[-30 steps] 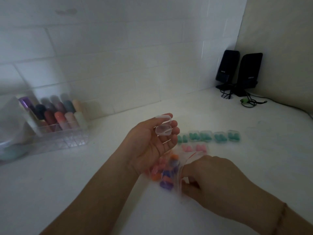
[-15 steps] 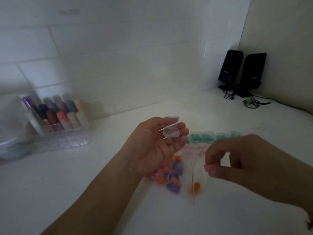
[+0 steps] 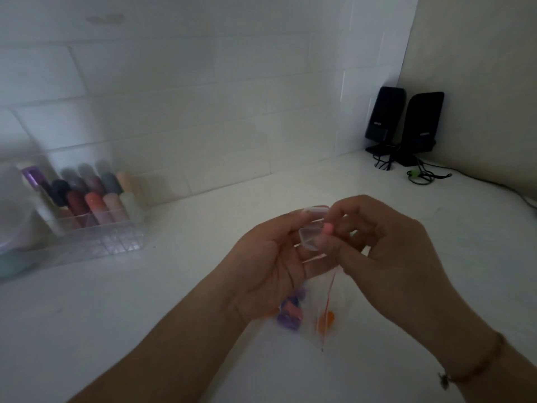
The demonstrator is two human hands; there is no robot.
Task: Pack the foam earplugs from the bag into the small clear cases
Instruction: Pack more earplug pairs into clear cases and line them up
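Note:
My left hand [image 3: 270,266] holds a small clear case [image 3: 311,234] with its lid open, gripped at the fingertips, palm up. My right hand [image 3: 386,257] pinches a pink foam earplug [image 3: 328,228] and has it right at the case's open mouth. Under both hands lies the clear zip bag [image 3: 325,312] with a red seal line, holding purple, pink and orange earplugs. The filled cases on the counter are hidden behind my right hand.
A clear organiser [image 3: 96,228] of coloured bottles stands at the left by the tiled wall. Two black speakers [image 3: 406,123] with cables [image 3: 421,175] sit in the far right corner. The white counter [image 3: 116,315] stretches around.
My right hand came out of the bag with a pink earplug, then carried it up and left to the open case in my left hand.

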